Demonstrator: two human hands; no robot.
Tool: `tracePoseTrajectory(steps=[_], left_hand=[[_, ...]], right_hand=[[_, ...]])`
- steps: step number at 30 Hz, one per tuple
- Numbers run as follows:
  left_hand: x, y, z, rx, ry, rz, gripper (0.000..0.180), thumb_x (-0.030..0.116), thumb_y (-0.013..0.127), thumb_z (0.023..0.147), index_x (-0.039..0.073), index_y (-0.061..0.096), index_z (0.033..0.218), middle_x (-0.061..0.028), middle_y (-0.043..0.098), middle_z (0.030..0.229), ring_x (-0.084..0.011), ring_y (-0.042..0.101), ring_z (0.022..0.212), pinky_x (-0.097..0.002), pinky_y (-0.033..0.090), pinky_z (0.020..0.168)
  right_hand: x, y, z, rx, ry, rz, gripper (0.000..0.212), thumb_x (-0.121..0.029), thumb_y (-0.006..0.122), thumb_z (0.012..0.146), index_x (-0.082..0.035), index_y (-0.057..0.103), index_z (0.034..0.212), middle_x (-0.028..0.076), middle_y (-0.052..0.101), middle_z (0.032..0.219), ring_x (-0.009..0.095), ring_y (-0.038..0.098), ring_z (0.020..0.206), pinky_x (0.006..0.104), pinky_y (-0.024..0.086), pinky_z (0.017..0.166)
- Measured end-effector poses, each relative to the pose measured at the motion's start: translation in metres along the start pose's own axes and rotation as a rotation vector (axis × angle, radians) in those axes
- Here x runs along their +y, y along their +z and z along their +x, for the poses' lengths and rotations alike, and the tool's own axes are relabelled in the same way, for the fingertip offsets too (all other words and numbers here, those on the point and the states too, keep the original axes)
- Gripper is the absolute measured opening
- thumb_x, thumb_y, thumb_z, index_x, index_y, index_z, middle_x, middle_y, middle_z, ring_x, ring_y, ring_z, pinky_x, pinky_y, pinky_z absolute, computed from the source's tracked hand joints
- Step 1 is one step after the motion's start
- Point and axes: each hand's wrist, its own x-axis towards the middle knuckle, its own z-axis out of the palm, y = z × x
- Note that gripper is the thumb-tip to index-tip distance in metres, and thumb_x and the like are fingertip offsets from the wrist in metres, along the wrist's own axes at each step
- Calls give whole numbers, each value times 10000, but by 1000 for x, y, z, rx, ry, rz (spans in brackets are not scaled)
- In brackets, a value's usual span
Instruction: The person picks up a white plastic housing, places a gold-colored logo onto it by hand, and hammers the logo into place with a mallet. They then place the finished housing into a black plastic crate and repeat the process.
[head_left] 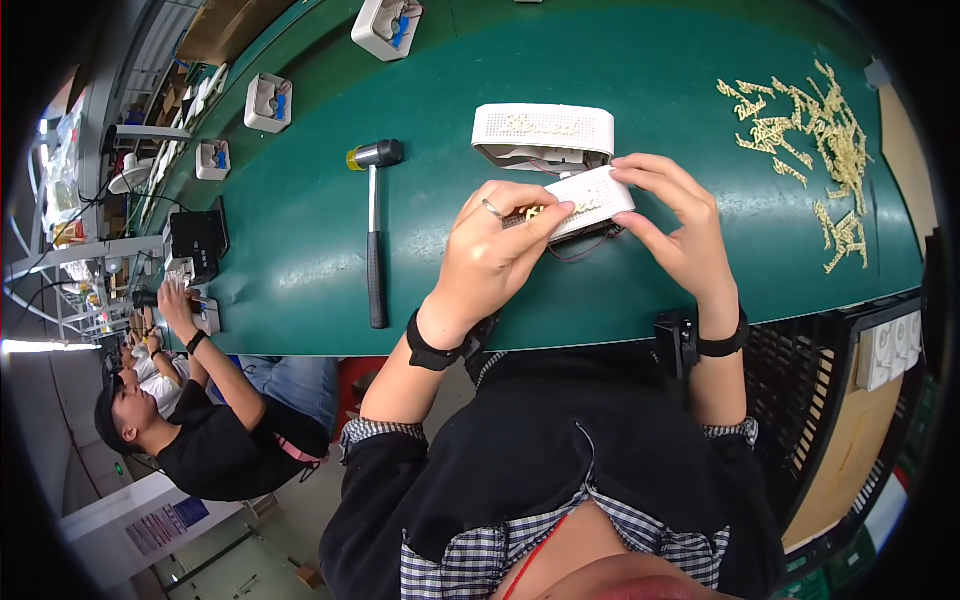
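Note:
A white perforated cover [593, 192] is held at a tilt over the green bench between my two hands. Gold script lettering [540, 212] lies along its face, partly hidden by my left fingers. My left hand [492, 240], a ring on one finger, is closed on the cover's left part, its thumb on the face by the lettering. With fingers above and thumb below, my right hand [678, 210] grips the rounded right end. Just behind stands a white open-bottomed housing [490, 128] with gold lettering on its perforated front. Thin dark red wires [575, 256] show under the cover.
A mallet [375, 250] lies left of my hands. Loose gold script pieces [845, 150] are heaped at the right. White housings with blue parts, one a white box [268, 103], line the far left. A co-worker [230, 440] works at left; a black crate [790, 410] stands at right.

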Motion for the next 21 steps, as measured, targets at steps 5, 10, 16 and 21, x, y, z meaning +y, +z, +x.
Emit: tracePoseTrajectory(steps=[5, 10, 16, 21], left_hand=[[-1, -1, 1, -37, 11, 39, 313, -63, 704, 703, 85, 725, 977, -49, 639, 907, -201, 590, 799, -278, 503, 619], [0, 0, 0, -8, -18, -16, 315, -66, 702, 700, 86, 725, 975, -49, 639, 907, -203, 590, 799, -275, 500, 617], [-2, -1, -1, -13, -1, -13, 309, -63, 703, 705, 89, 723, 974, -49, 634, 901, -206, 593, 805, -273, 497, 615], [-2, -4, -4, -23, 0, 6, 306, -59, 705, 708, 91, 722, 974, -45, 630, 907, -206, 595, 811, -274, 496, 616]], right_hand=[[1, 1, 2, -8, 8, 22, 332, -30, 724, 722, -11, 643, 1044, 110, 623, 1126, 256, 611, 1048, 349, 476, 905], [0, 1, 2, -13, 18, 43, 334, -25, 730, 715, -11, 643, 1037, 112, 621, 1114, 260, 611, 1045, 348, 481, 898], [1, 2, -2, -14, 33, 58, 336, -12, 730, 720, -11, 639, 1043, 107, 608, 1128, 241, 611, 1037, 328, 506, 874], [-1, 3, -4, -5, 38, 72, 346, 2, 725, 724, -8, 632, 1057, 105, 599, 1136, 228, 609, 1032, 321, 528, 846]])
